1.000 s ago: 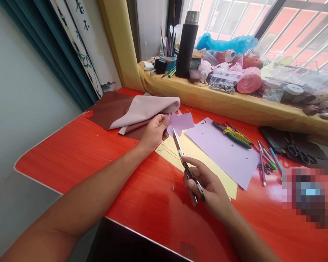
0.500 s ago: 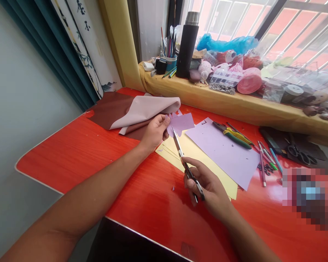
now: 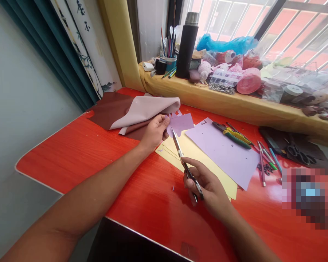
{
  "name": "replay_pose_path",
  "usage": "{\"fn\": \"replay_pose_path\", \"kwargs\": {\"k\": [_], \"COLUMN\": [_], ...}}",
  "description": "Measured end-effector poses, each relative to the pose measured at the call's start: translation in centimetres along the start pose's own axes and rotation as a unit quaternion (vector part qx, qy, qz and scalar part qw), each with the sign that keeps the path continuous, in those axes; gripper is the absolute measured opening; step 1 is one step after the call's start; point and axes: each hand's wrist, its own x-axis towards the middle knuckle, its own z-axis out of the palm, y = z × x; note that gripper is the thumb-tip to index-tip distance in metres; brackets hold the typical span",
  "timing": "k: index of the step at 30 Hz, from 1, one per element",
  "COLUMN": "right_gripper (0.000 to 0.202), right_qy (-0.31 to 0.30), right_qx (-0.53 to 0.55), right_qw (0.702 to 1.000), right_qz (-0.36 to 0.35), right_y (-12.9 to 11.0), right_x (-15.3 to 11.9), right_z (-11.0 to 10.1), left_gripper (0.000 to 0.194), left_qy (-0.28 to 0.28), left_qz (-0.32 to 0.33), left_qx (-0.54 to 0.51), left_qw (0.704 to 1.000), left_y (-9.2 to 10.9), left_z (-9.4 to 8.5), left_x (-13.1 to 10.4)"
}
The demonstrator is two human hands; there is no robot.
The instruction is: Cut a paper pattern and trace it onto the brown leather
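My left hand (image 3: 156, 131) pinches a small piece of purple paper (image 3: 183, 122) by its left end. The paper has a wavy, partly cut edge on the left and a straight-sided right end. My right hand (image 3: 203, 182) is closed around the handles of a pair of scissors (image 3: 179, 145). Their blades point up and away, with the tips at the lower edge of the purple paper. Beneath them lie yellow sheets (image 3: 221, 178), partly covered by a larger purple sheet (image 3: 226, 154). A tiny paper scrap (image 3: 173, 188) rests on the red table (image 3: 142, 211).
Folded brown leather-like material (image 3: 112, 109) lies behind my left hand. Pliers (image 3: 232, 135), several pencils (image 3: 262, 163) and black-handled scissors (image 3: 300, 151) are on the right. A thermos (image 3: 188, 45) and craft supplies crowd the windowsill (image 3: 164, 85). A blurred-out object (image 3: 310, 200) sits at far right.
Almost nothing differs. Both hands, the purple paper and the scissors keep nearly the same positions, with only a very slight shift of the view.
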Motion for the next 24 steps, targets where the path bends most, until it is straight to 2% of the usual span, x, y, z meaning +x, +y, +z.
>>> {"fn": "replay_pose_path", "kwargs": {"k": [24], "right_gripper": [0.057], "right_qy": [-0.003], "right_qx": [-0.013], "right_qw": [1.0], "right_qz": [-0.001], "right_y": [0.47], "right_x": [-0.02], "right_z": [-0.21], "left_gripper": [0.034], "left_qy": [-0.003], "left_qz": [0.012], "left_qx": [0.004], "left_qw": [1.0], "left_y": [-0.37], "left_z": [-0.15], "left_x": [0.1]}}
